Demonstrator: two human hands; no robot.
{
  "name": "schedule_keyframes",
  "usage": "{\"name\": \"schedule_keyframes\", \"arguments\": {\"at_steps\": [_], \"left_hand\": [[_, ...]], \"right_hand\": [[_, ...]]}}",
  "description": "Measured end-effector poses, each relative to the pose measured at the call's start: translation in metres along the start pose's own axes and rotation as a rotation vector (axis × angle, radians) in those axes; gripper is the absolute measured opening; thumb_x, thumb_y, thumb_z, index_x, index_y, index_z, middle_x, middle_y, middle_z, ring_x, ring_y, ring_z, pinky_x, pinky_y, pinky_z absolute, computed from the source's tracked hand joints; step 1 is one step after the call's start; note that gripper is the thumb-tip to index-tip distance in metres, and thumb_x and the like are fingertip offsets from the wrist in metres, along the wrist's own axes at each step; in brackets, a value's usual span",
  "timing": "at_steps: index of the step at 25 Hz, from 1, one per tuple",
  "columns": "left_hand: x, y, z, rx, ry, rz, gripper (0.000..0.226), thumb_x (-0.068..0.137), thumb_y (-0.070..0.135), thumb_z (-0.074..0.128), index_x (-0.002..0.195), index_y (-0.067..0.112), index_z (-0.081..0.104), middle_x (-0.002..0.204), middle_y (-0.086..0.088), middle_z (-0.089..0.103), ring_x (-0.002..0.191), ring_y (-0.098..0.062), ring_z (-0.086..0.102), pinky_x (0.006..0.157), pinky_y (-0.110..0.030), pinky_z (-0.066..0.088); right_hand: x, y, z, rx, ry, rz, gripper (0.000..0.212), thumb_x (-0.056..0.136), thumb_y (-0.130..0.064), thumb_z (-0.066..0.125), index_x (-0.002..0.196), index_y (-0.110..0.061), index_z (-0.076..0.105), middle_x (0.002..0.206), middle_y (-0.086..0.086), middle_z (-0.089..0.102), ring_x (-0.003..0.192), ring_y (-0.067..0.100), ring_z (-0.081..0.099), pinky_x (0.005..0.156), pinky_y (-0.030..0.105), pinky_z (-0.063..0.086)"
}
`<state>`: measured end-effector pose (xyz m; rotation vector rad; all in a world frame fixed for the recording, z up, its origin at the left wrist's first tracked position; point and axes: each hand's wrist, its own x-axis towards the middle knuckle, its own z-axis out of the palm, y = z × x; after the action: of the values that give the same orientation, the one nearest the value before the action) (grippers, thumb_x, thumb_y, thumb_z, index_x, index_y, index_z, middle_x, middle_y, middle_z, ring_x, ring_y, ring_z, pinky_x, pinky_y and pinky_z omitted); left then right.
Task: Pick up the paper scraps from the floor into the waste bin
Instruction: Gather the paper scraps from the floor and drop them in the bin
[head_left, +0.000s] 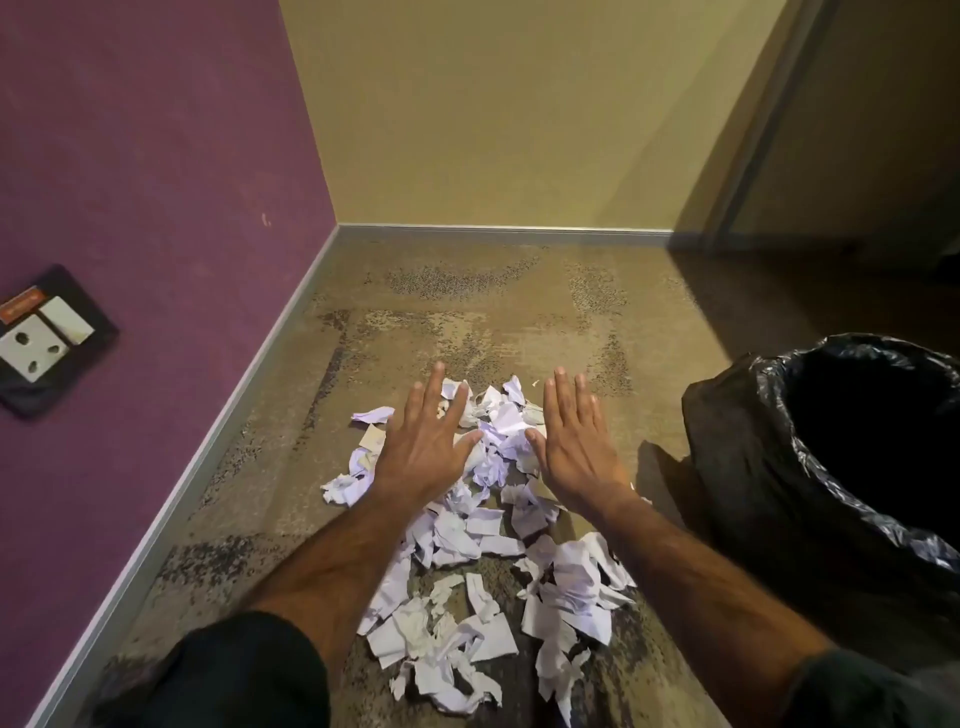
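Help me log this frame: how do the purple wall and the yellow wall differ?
The purple wall runs along the left and carries a socket plate; the yellow wall faces the camera and is bare. The purple looks darker, the yellow lighter. Both meet the carpet at a pale skirting strip.

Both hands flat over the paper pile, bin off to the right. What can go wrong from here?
1. Left hand and right hand are open and hold nothing; the paper scraps are small and loose, so a scoop may shed some.
2. The waste bin stands beside the pile, so carried scraps could fall onto the carpet.
3. The scraps nearest the person may get missed.
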<state>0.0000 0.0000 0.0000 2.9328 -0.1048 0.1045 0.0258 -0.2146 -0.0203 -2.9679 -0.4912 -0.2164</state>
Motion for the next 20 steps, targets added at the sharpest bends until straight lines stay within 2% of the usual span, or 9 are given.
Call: {"name": "schedule_keyframes", "arguments": {"at_steps": [2, 4, 6, 8, 10, 12, 16, 20], "left_hand": [[0.001, -0.002, 0.006, -0.029, -0.167, -0.021, 0.084, 0.092, 0.075, 0.038, 0.160, 0.040, 0.002, 0.168, 0.006, -0.021, 0.155, -0.033, 0.004, 0.109, -0.061, 0.037], [0.000, -0.007, 0.011, -0.004, -0.293, -0.035, 0.098, 0.081, 0.085, 0.046, 0.159, 0.043, 0.004, 0.169, 0.005, -0.014, 0.152, -0.036, 0.016, 0.106, -0.058, 0.040], [0.001, -0.008, 0.015, 0.036, -0.387, -0.015, 0.113, 0.070, 0.091, 0.053, 0.159, 0.043, 0.003, 0.169, 0.004, -0.012, 0.152, -0.037, 0.018, 0.109, -0.056, 0.037], [0.002, -0.011, 0.017, 0.041, -0.458, 0.007, 0.125, 0.063, 0.091, 0.061, 0.160, 0.039, 0.000, 0.170, 0.003, -0.012, 0.153, -0.035, 0.013, 0.114, -0.055, 0.034], [0.002, -0.012, 0.020, 0.035, -0.527, 0.019, 0.133, 0.061, 0.083, 0.072, 0.161, 0.034, -0.002, 0.170, 0.002, -0.011, 0.155, -0.033, 0.007, 0.117, -0.055, 0.030], [0.001, -0.011, 0.025, 0.035, -0.586, 0.032, 0.136, 0.064, 0.067, 0.083, 0.161, 0.030, -0.004, 0.170, 0.000, -0.008, 0.156, -0.031, 0.004, 0.118, -0.054, 0.028], [-0.008, -0.005, 0.037, 0.059, -0.593, 0.077, 0.128, 0.073, 0.032, 0.089, 0.161, 0.025, -0.004, 0.167, -0.009, 0.016, 0.150, -0.033, 0.023, 0.113, -0.047, 0.038], [-0.011, -0.001, 0.047, 0.024, -0.566, 0.056, 0.116, 0.078, 0.030, 0.085, 0.161, 0.031, 0.005, 0.157, -0.009, 0.031, 0.141, -0.031, 0.035, 0.105, -0.046, 0.046]], "right_hand": [[-0.003, 0.001, 0.005, 0.006, -0.057, 0.012, 0.075, 0.103, -0.054, 0.011, 0.156, -0.007, -0.012, 0.164, 0.015, -0.019, 0.151, 0.034, -0.019, 0.124, 0.048, -0.001], [-0.008, 0.004, 0.013, 0.020, -0.144, 0.023, 0.078, 0.101, -0.058, 0.013, 0.157, -0.009, -0.011, 0.165, 0.014, -0.018, 0.152, 0.036, -0.015, 0.124, 0.052, 0.003], [-0.009, 0.004, 0.018, 0.066, -0.277, 0.030, 0.085, 0.099, -0.062, 0.029, 0.157, -0.014, -0.010, 0.166, 0.011, -0.014, 0.153, 0.037, -0.007, 0.121, 0.057, 0.011], [-0.008, 0.006, 0.022, 0.139, -0.408, 0.042, 0.099, 0.092, -0.061, 0.052, 0.158, -0.017, -0.007, 0.167, 0.010, -0.009, 0.153, 0.037, 0.004, 0.119, 0.058, 0.021], [-0.008, 0.008, 0.026, 0.171, -0.504, 0.037, 0.111, 0.084, -0.056, 0.068, 0.158, -0.017, -0.005, 0.167, 0.010, -0.003, 0.151, 0.036, 0.014, 0.117, 0.054, 0.030], [-0.011, 0.008, 0.032, 0.149, -0.554, 0.030, 0.114, 0.079, -0.048, 0.077, 0.158, -0.017, 0.002, 0.166, 0.010, 0.006, 0.147, 0.036, 0.023, 0.114, 0.051, 0.036], [-0.019, 0.001, 0.040, 0.081, -0.464, -0.043, 0.089, 0.087, -0.023, 0.069, 0.156, -0.019, 0.013, 0.156, 0.011, 0.028, 0.134, 0.032, 0.037, 0.101, 0.043, 0.048], [-0.022, -0.010, 0.043, 0.149, -0.440, -0.039, 0.083, 0.088, -0.019, 0.066, 0.155, -0.020, 0.017, 0.146, 0.012, 0.036, 0.125, 0.031, 0.045, 0.090, 0.037, 0.047]]}}
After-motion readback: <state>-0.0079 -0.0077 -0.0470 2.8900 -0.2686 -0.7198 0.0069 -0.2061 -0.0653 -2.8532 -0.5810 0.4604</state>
